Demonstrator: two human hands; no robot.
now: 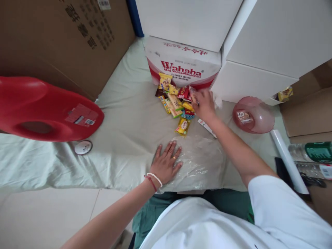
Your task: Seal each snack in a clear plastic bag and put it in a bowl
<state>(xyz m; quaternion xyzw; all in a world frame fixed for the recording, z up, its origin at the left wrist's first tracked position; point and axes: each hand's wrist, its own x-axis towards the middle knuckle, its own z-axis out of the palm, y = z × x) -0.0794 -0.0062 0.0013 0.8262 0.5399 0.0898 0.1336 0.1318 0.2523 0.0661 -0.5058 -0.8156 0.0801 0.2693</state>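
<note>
Right Grip (204, 103) Holds a Packet (193, 95) at the Edge of a Snack Heap (175, 101)

A small packet in clear wrap, partly hidden by the fingers, sits pinched in the narrowed right grip at the heap's right side. The left grip (166, 165), fingers spread wide and palm down, rests nearer, on the left part of a glossy, crinkled plastic bag (201, 162).

The heap mixes flat, oblong and pillow-shaped wrappers in yellow, red, blue and brown; one yellow snack (183, 126) lies at its near edge. A slim white strip (206, 128) slants just below the right wrist. Behind the heap stands a smooth white-and-red Wahaha box (181, 62). To the right, a round, translucent pink bowl (263, 114) holds another wrapped item (244, 117).

Softly wrinkled, pale green cloth (129, 110) covers the counter. At left, a curved red plastic object (59, 107) with an oval opening looms near a round disc (83, 147).
</note>
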